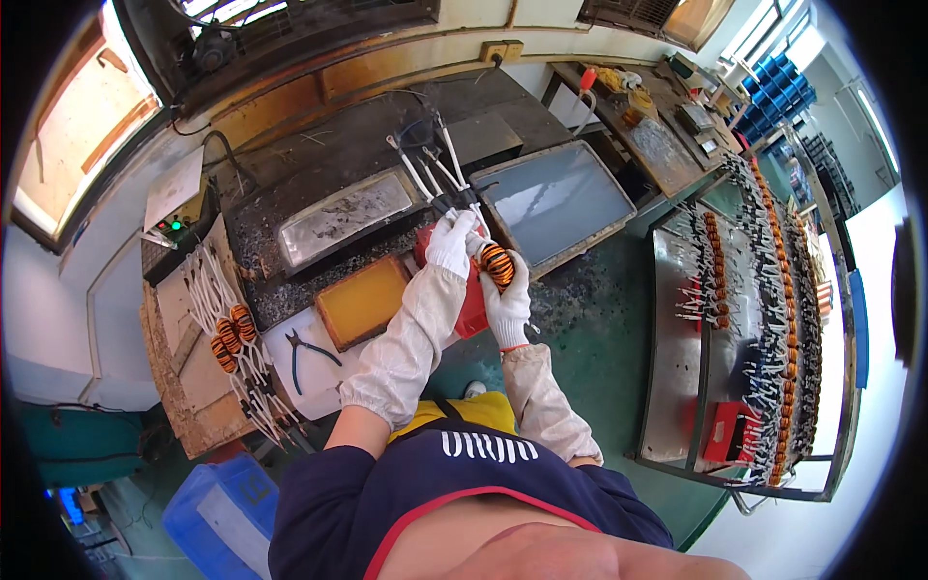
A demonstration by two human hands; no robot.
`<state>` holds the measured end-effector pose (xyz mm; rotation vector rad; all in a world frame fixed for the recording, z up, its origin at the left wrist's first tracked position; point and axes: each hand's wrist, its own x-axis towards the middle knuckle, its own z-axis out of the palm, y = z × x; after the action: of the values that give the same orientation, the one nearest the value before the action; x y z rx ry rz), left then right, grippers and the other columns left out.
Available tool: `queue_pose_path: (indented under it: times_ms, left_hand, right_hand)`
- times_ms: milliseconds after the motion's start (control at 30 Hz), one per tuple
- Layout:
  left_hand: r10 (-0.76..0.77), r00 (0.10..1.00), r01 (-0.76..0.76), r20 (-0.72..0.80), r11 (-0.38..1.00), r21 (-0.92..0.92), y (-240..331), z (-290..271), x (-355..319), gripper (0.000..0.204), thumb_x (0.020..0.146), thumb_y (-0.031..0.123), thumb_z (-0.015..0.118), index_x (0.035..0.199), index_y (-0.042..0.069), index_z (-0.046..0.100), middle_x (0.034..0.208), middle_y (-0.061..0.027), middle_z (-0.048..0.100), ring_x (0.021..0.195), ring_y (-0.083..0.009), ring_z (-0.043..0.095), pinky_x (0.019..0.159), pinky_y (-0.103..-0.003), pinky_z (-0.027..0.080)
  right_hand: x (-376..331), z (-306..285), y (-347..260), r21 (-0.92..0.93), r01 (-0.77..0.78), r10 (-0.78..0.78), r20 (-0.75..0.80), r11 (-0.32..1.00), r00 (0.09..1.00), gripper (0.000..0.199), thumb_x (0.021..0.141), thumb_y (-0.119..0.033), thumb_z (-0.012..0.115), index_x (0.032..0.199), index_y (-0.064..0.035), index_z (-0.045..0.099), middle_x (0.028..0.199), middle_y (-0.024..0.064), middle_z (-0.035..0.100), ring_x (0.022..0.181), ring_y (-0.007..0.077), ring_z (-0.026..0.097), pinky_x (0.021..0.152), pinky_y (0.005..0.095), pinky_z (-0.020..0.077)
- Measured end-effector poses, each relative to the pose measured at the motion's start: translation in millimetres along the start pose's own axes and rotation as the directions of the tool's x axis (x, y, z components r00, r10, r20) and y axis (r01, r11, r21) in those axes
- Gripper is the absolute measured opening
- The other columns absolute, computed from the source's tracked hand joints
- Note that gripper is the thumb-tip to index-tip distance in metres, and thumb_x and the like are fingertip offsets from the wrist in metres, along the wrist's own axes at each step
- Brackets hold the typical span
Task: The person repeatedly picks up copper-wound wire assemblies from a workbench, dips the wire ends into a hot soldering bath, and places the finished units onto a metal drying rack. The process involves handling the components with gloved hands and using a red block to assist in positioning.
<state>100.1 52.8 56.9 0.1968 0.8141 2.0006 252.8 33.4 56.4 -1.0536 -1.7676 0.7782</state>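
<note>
A ring-shaped coil wound in orange and black sits in my gloved right hand, whose fingers curl round its side. My gloved left hand is closed at the base of the coil's white-sleeved leads, which point away from me and spread apart at their far ends. Both hands are over a red container, partly hidden by them. To their left lies a long metal trough with a silvery surface; to their right is a wide tray of greyish liquid.
Nearer me are a yellow-filled tray and cutting pliers. Several similar coils lie at the left, by a control box with a green light. A wheeled rack of coils stands right; a blue bin sits lower left.
</note>
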Motion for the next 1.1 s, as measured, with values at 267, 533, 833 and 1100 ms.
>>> queue_pose_path:
  times_ms: [267, 533, 833, 1100]
  left_hand:
    - [0.151, 0.987, -0.152, -0.048, 0.988, -0.034, 2, 10, -14, 0.011, 0.099, 0.014, 0.064, 0.106, 0.006, 0.062, 0.090, -0.0039, 0.063, 0.071, -0.0121, 0.062, 0.063, -0.030, 0.056]
    - [0.206, 0.975, -0.189, -0.089, 0.968, 0.164, -2, 29, -37, 0.012, 0.099, 0.016, 0.065, 0.107, 0.007, 0.064, 0.091, -0.0038, 0.065, 0.069, -0.0106, 0.062, 0.064, -0.026, 0.055]
    - [0.305, 0.944, -0.275, -0.123, 0.937, 0.214, -5, 36, -51, 0.012, 0.099, 0.014, 0.064, 0.108, 0.006, 0.065, 0.090, -0.0023, 0.066, 0.068, -0.0090, 0.060, 0.061, -0.025, 0.052]
    - [0.114, 0.988, -0.108, -0.106, 0.992, 0.068, 19, 23, -44, 0.016, 0.099, 0.017, 0.066, 0.108, 0.005, 0.062, 0.086, -0.0023, 0.063, 0.065, -0.0096, 0.058, 0.062, -0.025, 0.053]
  right_hand:
    - [9, -4, 3, 0.077, 0.014, -0.022, 0.114, 0.997, 0.993, 0.060, 0.087, -0.011, 0.076, 0.139, -0.0064, 0.047, 0.124, 0.0174, 0.063, 0.109, 0.0285, 0.067, 0.095, 0.0370, 0.0534]
    - [0, -10, 16, 0.115, -0.009, -0.003, 0.102, 0.993, 0.995, 0.062, 0.087, -0.012, 0.077, 0.140, -0.0079, 0.046, 0.121, 0.0172, 0.065, 0.106, 0.0293, 0.068, 0.092, 0.0389, 0.0540]
    - [2, -23, 5, 0.124, -0.116, 0.089, 0.207, 0.985, 0.974, 0.059, 0.086, -0.016, 0.078, 0.136, -0.0061, 0.049, 0.114, 0.0206, 0.069, 0.103, 0.0334, 0.070, 0.088, 0.0426, 0.0555]
    - [10, -25, -15, 0.099, -0.048, 0.026, 0.207, 0.994, 0.978, 0.057, 0.086, -0.016, 0.075, 0.136, -0.0062, 0.048, 0.116, 0.0224, 0.068, 0.107, 0.0372, 0.069, 0.090, 0.0436, 0.0551]
